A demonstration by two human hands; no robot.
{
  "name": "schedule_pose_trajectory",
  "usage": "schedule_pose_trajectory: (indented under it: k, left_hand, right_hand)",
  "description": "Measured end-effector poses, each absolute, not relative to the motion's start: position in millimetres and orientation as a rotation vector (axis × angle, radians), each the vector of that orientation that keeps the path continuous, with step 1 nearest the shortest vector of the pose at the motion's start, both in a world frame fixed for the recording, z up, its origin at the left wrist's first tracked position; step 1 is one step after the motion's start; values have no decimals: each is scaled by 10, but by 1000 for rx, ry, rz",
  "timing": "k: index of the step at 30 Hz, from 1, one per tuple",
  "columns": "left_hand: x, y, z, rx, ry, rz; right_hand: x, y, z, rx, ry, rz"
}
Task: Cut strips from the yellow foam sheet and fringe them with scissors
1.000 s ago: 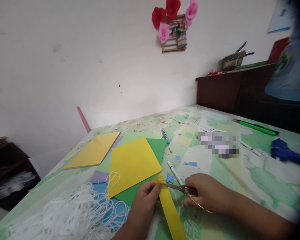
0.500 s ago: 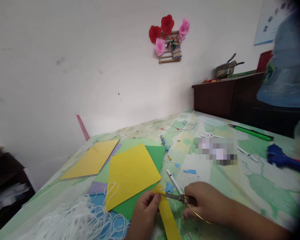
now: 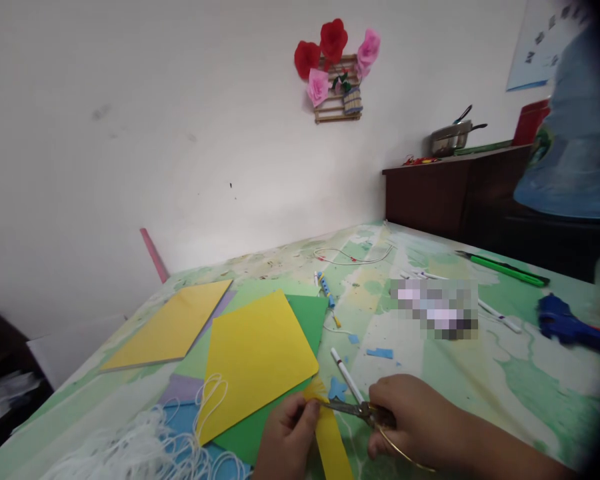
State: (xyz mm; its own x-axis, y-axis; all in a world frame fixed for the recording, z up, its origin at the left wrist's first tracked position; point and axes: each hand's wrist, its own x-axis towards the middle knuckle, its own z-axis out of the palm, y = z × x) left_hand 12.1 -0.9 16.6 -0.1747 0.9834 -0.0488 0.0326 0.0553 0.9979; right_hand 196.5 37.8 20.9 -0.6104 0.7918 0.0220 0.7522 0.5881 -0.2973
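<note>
My left hand (image 3: 289, 430) pinches a narrow yellow strip (image 3: 334, 445) near its upper end, where the edge looks fringed or cut. In my right hand (image 3: 405, 413) is a pair of scissors (image 3: 363, 411), fingers closed round the handles. Its blades point left and reach the strip right beside my left thumb. Whether the blades are fully closed is hard to make out. Just behind the blades lie a small blue cut-out piece (image 3: 337, 388) and a white marker (image 3: 347, 375). A yellow sheet (image 3: 260, 357) lies over a green sheet (image 3: 305, 320) to the left.
White string (image 3: 125, 447) is heaped at the front left, over a blue sheet. Another yellow sheet (image 3: 173, 323) lies further left. On the right are a blue tool (image 3: 570, 323), a green cutter (image 3: 510, 269) and a blurred-out item (image 3: 435, 307). A large water bottle (image 3: 570, 147) stands behind.
The view has shifted slightly, so the sheets and string appear a little further left and lower. Both hands keep their hold on the strip and the scissors, with the blades still at the strip.
</note>
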Motion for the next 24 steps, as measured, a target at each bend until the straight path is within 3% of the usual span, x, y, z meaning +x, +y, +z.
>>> schedule_pose_trajectory:
  k: [24]
  left_hand:
    - [102, -7, 123, 1086, 1329, 1212]
  right_hand:
    - [2001, 439, 280, -1260, -2723, 534]
